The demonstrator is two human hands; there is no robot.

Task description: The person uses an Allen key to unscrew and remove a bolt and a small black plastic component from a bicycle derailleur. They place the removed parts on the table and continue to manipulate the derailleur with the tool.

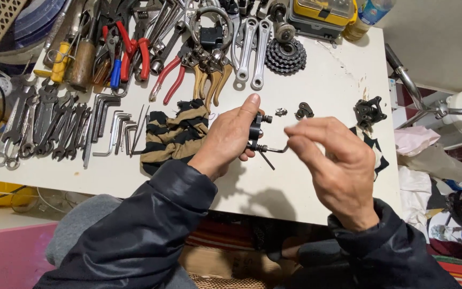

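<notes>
Head view: left hand point(230, 136) clamps black part point(254, 131); right hand point(333, 160) pinches hex key point(275, 150); striped rag point(175, 134), wrenches point(38, 126) beside.
</notes>
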